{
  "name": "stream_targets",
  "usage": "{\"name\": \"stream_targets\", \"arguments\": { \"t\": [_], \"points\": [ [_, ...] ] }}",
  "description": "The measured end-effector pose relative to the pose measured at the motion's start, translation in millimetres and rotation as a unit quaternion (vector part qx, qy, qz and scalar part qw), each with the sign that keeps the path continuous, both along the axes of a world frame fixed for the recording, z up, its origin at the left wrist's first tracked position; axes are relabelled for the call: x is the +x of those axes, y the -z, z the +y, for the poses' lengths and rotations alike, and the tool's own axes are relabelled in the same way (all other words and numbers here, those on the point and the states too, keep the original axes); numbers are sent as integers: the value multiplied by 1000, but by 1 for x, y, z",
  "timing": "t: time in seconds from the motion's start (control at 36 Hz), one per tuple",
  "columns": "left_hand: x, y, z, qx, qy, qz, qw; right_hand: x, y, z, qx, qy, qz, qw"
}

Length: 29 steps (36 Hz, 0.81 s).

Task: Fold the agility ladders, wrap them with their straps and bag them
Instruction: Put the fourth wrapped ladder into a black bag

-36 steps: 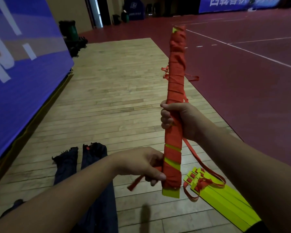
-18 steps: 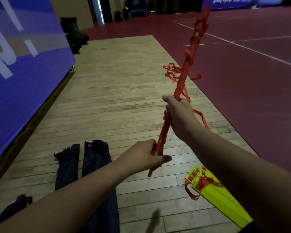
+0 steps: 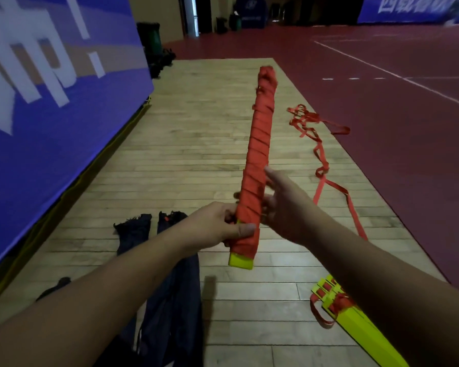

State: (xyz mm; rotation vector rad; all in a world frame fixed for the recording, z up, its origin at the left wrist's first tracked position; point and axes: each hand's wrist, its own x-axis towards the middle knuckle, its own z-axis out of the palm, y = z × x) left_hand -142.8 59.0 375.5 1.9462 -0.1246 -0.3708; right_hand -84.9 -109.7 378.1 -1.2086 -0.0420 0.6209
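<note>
A folded agility ladder, yellow rungs bound nearly end to end in red strap, points away from me over the wooden floor. My left hand grips its near end, thumb across the red wrap just above the bare yellow tip. My right hand rests against the bundle's right side with fingers spread and slightly blurred. A second folded yellow ladder lies on the floor at lower right; its loose red strap trails away across the boards. Dark blue bags lie flat on the floor under my left arm.
A big blue banner wall runs along the left. The wooden strip meets a red court floor on the right. Dark bins and gear stand at the far end of the banner.
The bundle has been turned from edge-on to flat face up and lowered. My right hand has let go of its grip and now lies open against the side.
</note>
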Motion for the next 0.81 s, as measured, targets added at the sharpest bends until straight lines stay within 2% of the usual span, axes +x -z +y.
{"name": "stream_targets", "arguments": {
  "t": [0.08,0.14,0.25,0.31,0.39,0.47,0.53,0.61,0.69,0.81],
  "points": [
    [-1,7,13,-11,-54,11,998,-17,17,24,-33,-30,45,998],
    [0,11,19,3,-81,10,997,-26,26,47,-21,-14,57,998],
    [-5,21,22,126,-115,1,985,-33,42,86,-75,96,76,990],
    [-8,25,27,153,-115,18,981,-35,48,101,-121,113,49,985],
    [-8,28,40,134,-111,58,983,-33,58,114,-175,129,-22,976],
    [-7,35,63,118,-138,61,982,-28,66,128,-212,121,-79,967],
    [-8,39,74,119,-162,52,978,-23,71,135,-166,104,-58,979],
    [-6,45,96,165,-196,11,967,-16,77,148,-43,50,40,997],
    [2,47,118,214,-160,-6,964,-8,83,164,-35,14,49,998],
    [5,40,148,251,-6,40,967,9,100,189,-95,28,40,994]
  ]
}}
